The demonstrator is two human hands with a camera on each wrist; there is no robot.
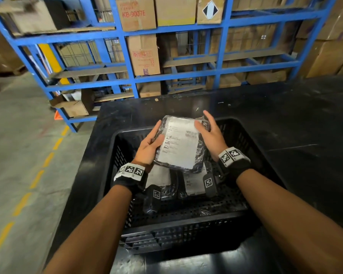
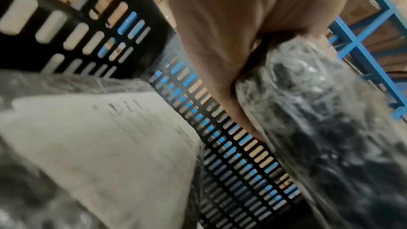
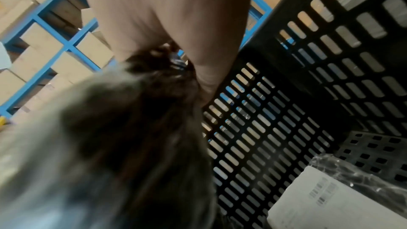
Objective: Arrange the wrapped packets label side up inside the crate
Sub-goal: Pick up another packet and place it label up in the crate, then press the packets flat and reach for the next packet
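Observation:
A black plastic-wrapped packet (image 1: 179, 144) with a white label facing up is held tilted above the black slotted crate (image 1: 244, 125). My left hand (image 1: 153, 136) grips its left edge, thumb on the label and fingers underneath. My right hand (image 1: 206, 127) holds the right edge, thumb on the label's top corner. Two more packets (image 1: 159, 177) (image 1: 194, 183) lie label up on the crate floor below. The left wrist view shows the held packet (image 2: 319, 128) against my palm and a lying packet (image 2: 99, 137). In the right wrist view the held packet (image 3: 110, 145) is blurred, with another packet (image 3: 330, 198) on the floor.
The crate stands on a black table (image 1: 305, 125). Blue shelving (image 1: 127, 34) with cardboard boxes (image 1: 144, 54) rises behind the table. A concrete floor with a dashed yellow line (image 1: 36, 178) runs along the left. The crate's right floor area (image 3: 374, 149) shows bare perforated plastic.

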